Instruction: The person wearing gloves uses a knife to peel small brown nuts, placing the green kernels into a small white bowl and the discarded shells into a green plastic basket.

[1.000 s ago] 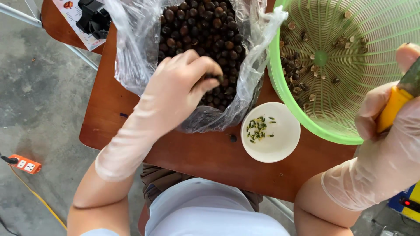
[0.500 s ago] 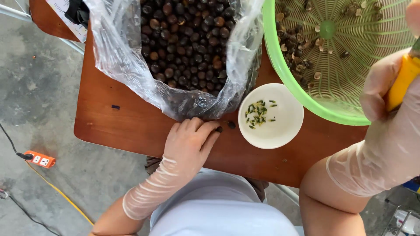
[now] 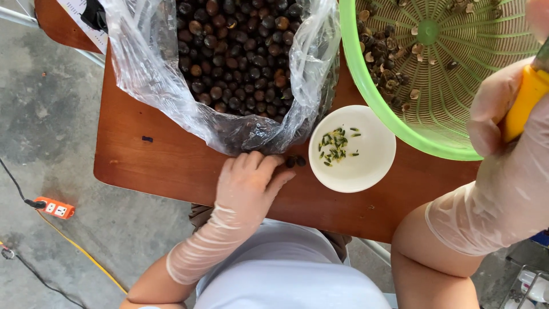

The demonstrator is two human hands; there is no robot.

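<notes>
I read the counter [image 3: 171, 166] as a reddish-brown wooden top running across the middle of the view. At 12 o'clock sits a clear plastic bag [image 3: 148, 74], mouth open and crumpled, full of dark brown round seeds [image 3: 240, 51]. At 1 to 2 o'clock is a bright green plastic basket [image 3: 400, 129] with slotted walls, holding broken brown shell pieces [image 3: 389, 57]. Just below its rim, at centre right, stands a small white bowl [image 3: 366, 166] with a scatter of thin green slivers [image 3: 337, 143] inside.

Labels and signs: at 11 o'clock a white printed sheet [image 3: 80, 14] lies on the counter's far corner, part under a black object; its print is too small to tell. At 9 o'clock an orange power strip [image 3: 54, 209] lies on the grey concrete floor [image 3: 46, 114], with a yellow cord trailing to 7 o'clock.

My left hand [image 3: 249, 186], in a thin clear glove, rests on the counter just under the bag; the fingers [image 3: 269, 169] are loosely curled, holding nothing that I can see, the tips touching or just beside two dark loose seeds [image 3: 295, 162] lying between bag and bowl. My right hand [image 3: 509, 137], gloved too, is at 3 o'clock, clenched on a yellow tool handle [image 3: 523, 103].

Against the previous half second: the left hand has crept toward the bowl, and the two seeds now lie free of it. The right hand keeps its grip.
</notes>
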